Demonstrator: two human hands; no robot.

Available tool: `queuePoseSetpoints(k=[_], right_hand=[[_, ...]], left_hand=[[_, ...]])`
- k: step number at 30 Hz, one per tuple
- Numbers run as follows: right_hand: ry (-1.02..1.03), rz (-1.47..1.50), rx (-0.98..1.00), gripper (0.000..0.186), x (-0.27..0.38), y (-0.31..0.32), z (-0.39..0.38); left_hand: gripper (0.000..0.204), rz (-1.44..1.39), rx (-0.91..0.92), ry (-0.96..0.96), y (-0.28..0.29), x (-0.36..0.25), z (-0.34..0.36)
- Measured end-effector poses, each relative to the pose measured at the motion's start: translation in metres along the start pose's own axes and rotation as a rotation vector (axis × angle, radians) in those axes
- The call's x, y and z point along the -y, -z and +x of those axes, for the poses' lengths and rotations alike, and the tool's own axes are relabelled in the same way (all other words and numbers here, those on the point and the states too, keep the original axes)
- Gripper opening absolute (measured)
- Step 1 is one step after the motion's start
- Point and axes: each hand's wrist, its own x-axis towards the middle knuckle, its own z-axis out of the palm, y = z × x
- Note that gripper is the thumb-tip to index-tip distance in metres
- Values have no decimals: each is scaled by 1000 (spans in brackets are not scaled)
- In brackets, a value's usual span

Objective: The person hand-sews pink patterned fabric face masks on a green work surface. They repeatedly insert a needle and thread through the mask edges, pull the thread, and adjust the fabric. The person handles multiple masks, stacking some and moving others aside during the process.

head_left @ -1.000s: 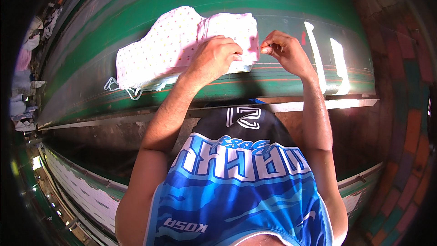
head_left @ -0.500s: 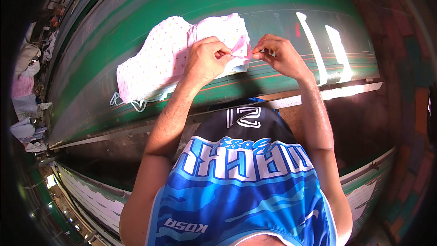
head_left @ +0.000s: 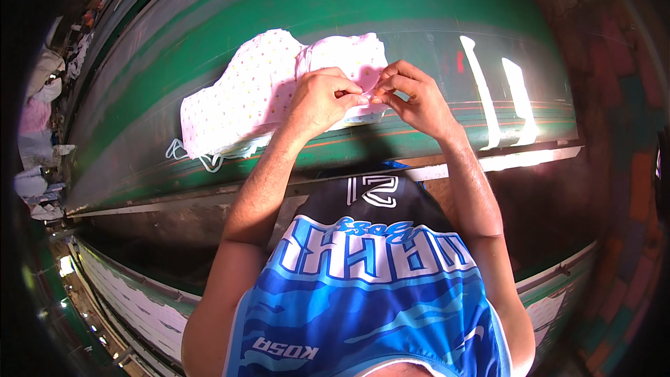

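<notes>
A pile of light pink cloth with small dots lies on the green table; a fold or seam runs across it. My left hand rests over its right part, thumb and forefinger closed in a pinch on the cloth's near right edge. Close beside it, my right hand pinches the same edge, its thumb and forefinger almost meeting the left fingertips. The exact bit of cloth between the fingers is mostly hidden. Pale loops of cord or tape stick out from under the pile's near left corner.
Two bright strips of sunlight fall on the table's right part. A pale edge borders the table in front of me. Heaped cloths lie at the far left, and a patterned floor shows at the right.
My right hand has moved left, bringing its fingertips to those of my left hand at the cloth's edge. The lifted pink corner between them is now mostly covered. The view has shifted slightly.
</notes>
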Motion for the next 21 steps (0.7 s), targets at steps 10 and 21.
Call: queuePoseSetpoints(k=[10, 21], right_hand=[[-65, -17, 83, 20, 12, 7, 0], [-72, 1, 114, 18, 19, 15, 4]], left_hand=[[11, -308, -86, 5, 10, 24, 7], [10, -180, -344, 72, 22, 34, 12]])
